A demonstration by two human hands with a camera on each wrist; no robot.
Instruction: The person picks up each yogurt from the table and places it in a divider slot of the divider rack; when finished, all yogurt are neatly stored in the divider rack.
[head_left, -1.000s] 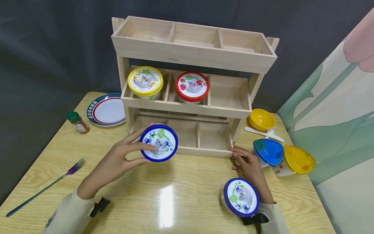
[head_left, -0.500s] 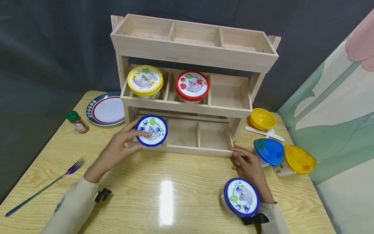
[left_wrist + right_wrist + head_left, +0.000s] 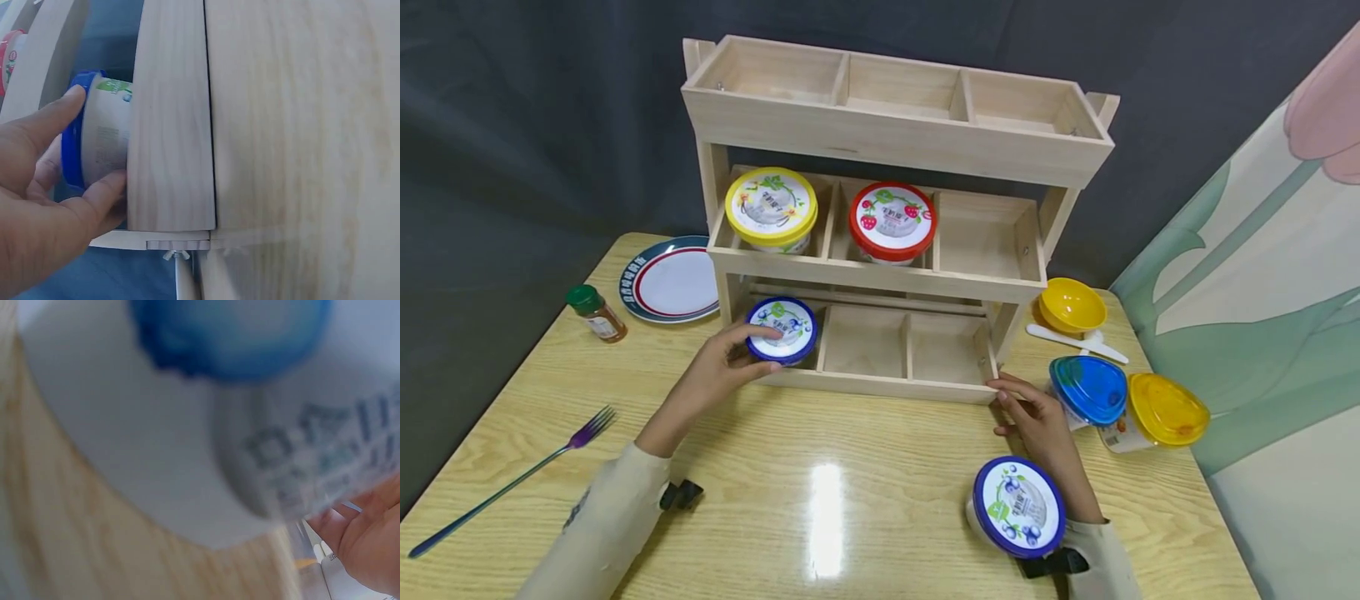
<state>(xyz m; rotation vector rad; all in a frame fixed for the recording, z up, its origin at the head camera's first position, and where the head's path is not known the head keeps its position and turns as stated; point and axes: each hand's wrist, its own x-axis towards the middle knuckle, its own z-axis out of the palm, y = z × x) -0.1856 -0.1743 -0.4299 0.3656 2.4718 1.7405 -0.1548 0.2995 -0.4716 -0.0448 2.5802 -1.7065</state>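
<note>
My left hand (image 3: 711, 367) grips a blue-lidded tub (image 3: 784, 332) with blueberries on its lid. The tub sits low in the left compartment of the bottom tier of a wooden rack (image 3: 887, 387). In the left wrist view, the thumb and fingers (image 3: 103, 194) are spread around the tub's lid and side, behind the rack's front board. My right hand (image 3: 1037, 417) holds the bottom tier's right front corner with its fingertips. A second blueberry tub (image 3: 1018, 507) stands on the table beside the right wrist and fills much of the right wrist view.
The middle tier holds a yellow-lidded tub (image 3: 771, 207) and a red-lidded tub (image 3: 893, 221). A plate (image 3: 673, 283), spice jar (image 3: 597, 313) and fork (image 3: 542, 462) lie at left. At right are a yellow bowl (image 3: 1072, 305), white cutlery (image 3: 1075, 343), and blue-lidded (image 3: 1088, 390) and yellow-lidded containers (image 3: 1167, 408).
My left hand has carried the blueberry tub back, left and down, from in front of the rack into the bottom left compartment. The right hand stays at the corner.
</note>
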